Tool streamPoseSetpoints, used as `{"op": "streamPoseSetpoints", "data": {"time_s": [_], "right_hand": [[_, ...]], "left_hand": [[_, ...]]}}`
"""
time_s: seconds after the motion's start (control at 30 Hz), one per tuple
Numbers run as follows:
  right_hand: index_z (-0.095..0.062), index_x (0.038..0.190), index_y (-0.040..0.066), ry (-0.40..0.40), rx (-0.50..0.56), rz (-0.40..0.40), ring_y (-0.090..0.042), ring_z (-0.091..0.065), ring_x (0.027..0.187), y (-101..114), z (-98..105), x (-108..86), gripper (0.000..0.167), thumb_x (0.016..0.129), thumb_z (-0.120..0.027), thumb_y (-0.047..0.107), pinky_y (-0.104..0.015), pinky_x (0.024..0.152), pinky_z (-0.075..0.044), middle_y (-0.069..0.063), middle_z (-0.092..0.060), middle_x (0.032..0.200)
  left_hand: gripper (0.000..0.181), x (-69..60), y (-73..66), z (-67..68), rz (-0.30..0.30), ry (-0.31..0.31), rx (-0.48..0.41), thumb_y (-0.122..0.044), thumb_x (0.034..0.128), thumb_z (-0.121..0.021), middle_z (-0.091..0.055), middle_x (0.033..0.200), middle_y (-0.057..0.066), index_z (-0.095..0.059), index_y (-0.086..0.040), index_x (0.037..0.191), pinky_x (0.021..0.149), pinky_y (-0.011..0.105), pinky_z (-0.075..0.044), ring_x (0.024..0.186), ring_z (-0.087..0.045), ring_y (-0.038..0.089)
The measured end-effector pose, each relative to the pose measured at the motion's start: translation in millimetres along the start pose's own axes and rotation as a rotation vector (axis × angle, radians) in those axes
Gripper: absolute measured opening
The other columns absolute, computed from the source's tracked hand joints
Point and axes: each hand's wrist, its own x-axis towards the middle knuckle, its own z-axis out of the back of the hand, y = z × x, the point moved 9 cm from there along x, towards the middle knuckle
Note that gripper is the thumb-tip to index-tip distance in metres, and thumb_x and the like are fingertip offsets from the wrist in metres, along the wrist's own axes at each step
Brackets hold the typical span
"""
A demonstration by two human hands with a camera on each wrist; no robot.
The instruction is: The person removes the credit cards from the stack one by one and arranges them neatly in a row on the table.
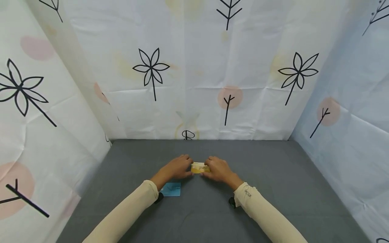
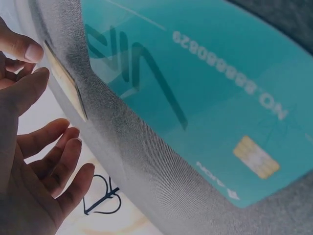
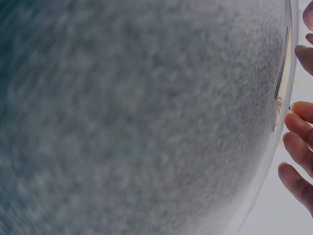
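A yellow card lies on the grey tabletop between the two hands, and both wrist views show it nearly edge-on. My left hand is at its left end, with thumb and fingers spread apart in the left wrist view. Over the card's right end, my right hand covers part of it from the head view. Its fingers are bent loosely and stand apart from the thumb; whether they touch the card is unclear. A blue-green card with a chip and printed number lies under the left wrist.
The grey tabletop stretches out around the hands. Behind it hangs a white patterned cloth, with similar cloth at both sides. A small dark device sits beneath each wrist.
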Motion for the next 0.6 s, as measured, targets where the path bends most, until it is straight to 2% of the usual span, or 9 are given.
{"op": "streamPoseSetpoints", "data": {"time_s": [0.17, 0.33, 0.47, 0.6], "right_hand": [[-0.073, 0.108, 0.008, 0.008, -0.002, -0.023, -0.016, -0.057, 0.078, -6, -3, -1.2, 0.046, 0.085, -0.079, 0.047, -0.036, 0.064, -0.050, -0.004, -0.064, 0.096], [-0.073, 0.110, 0.007, 0.024, -0.009, -0.057, -0.017, -0.055, 0.082, -14, -4, -2.3, 0.052, 0.083, -0.078, 0.052, -0.036, 0.067, -0.050, -0.004, -0.062, 0.098], [-0.072, 0.113, 0.006, 0.037, -0.005, -0.049, -0.019, -0.057, 0.088, -16, -4, -2.5, 0.056, 0.083, -0.078, 0.053, -0.038, 0.072, -0.052, -0.006, -0.062, 0.103], [-0.072, 0.113, 0.005, 0.061, 0.033, -0.031, -0.020, -0.054, 0.086, -18, -5, -1.3, 0.053, 0.084, -0.078, 0.050, -0.039, 0.073, -0.049, -0.007, -0.060, 0.102]], "left_hand": [[0.052, 6.1, -1.5, -6.5, 0.009, 0.028, 0.035, -0.046, 0.0935, -0.070, -0.059, 0.119, 0.007, -0.062, -0.009, 0.129, 0.090, 0.040, -0.050, 0.106, -0.057, 0.022], [0.054, 14.7, -2.0, -10.5, 0.018, 0.049, 0.046, -0.048, 0.0931, -0.069, -0.058, 0.120, 0.010, -0.062, -0.007, 0.127, 0.091, 0.040, -0.049, 0.107, -0.055, 0.023], [0.056, 20.0, -0.2, -12.9, 0.029, 0.072, 0.051, -0.050, 0.0928, -0.069, -0.056, 0.123, 0.010, -0.061, -0.007, 0.128, 0.094, 0.041, -0.048, 0.113, -0.055, 0.025], [0.057, 24.2, 1.3, -14.1, 0.034, 0.093, 0.042, -0.050, 0.0919, -0.070, -0.056, 0.123, 0.009, -0.060, -0.008, 0.130, 0.094, 0.040, -0.048, 0.112, -0.054, 0.024]]}}
